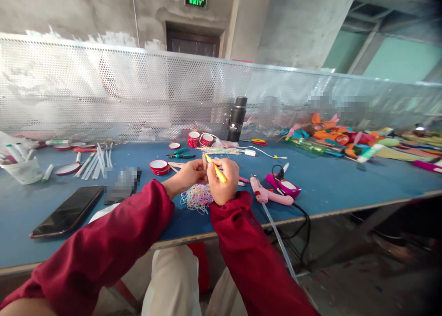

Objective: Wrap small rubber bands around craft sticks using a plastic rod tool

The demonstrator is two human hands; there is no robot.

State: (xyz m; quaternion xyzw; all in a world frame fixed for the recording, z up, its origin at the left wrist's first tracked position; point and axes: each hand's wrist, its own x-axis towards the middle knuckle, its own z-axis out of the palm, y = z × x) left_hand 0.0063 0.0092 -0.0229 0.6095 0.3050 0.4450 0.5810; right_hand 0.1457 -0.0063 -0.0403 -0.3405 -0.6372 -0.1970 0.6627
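Observation:
My right hand (pixel 227 180) is wrapped round a yellow marker (pixel 218 172), whose tip points up and to the left. Pinched in my left hand (pixel 190 174) is a thin, flat, tan stick (pixel 204 162), mostly covered by the fingers. Marker tip and stick are close together; whether they touch, I cannot tell. Beneath both hands lies a tangled heap of pastel elastic loops (pixel 197 198). To the left of my left hand sit red-rimmed tape rolls (pixel 159 167), with a few pale sticks (pixel 177 166) beside them.
A pink glue gun (pixel 269 194) with a long glue stick lies at the right, overhanging the table edge. A phone (pixel 69 210) and a cup of markers (pixel 22 169) are at the left. Pliers (pixel 182 154) and a black flask (pixel 237 120) stand farther back.

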